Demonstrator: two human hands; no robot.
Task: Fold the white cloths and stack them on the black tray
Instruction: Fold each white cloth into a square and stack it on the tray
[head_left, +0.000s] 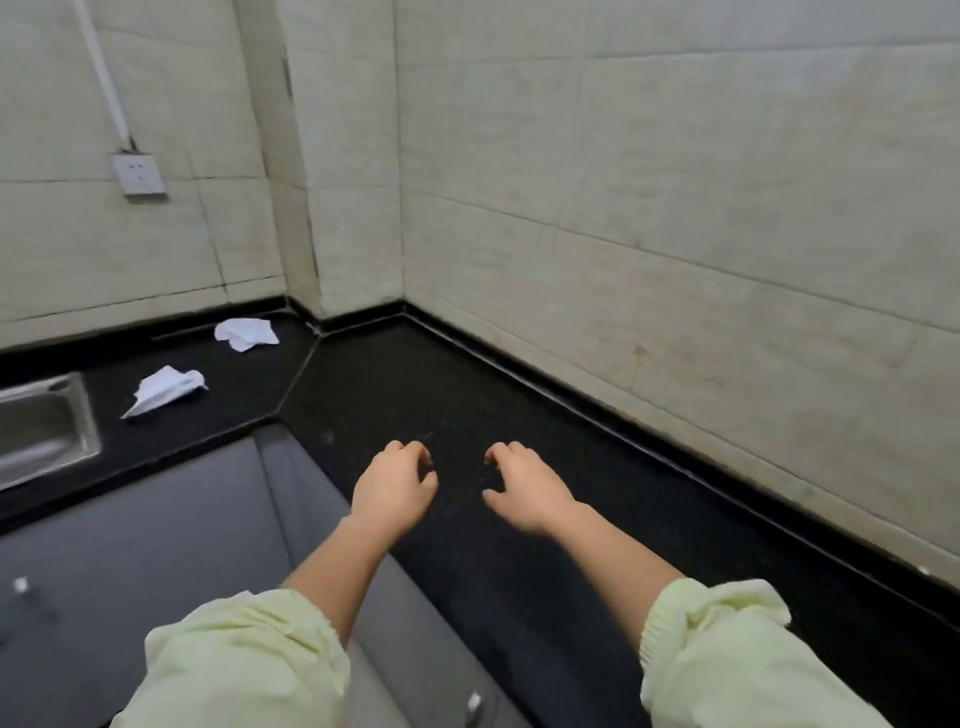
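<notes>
Nearest the camera, two pale green sleeves, the left sleeve (244, 660) and the right sleeve (727, 654), are pushed up on bare forearms that reach forward over a black countertop (467, 395), well to the right of the steel sink (41, 426). The left hand (397, 486) is at the counter's front edge, palm down, its fingers loosely bent downward and holding nothing. The right hand (524, 480) is just beside it, farther from the sink, palm down too, with the thumb spread away from the bent fingers and nothing between them. I cannot tell whether the fingertips touch the counter.

Beyond the hands and back toward the sink, a creased white cloth (163, 389) lies on the counter just right of the sink's rim, drawn out to a point. A crumpled white cloth (247, 332) lies farther back and right of the sink, near the tiled wall (623, 208). High above the sink, a wall socket (137, 174) is on the tiles.
</notes>
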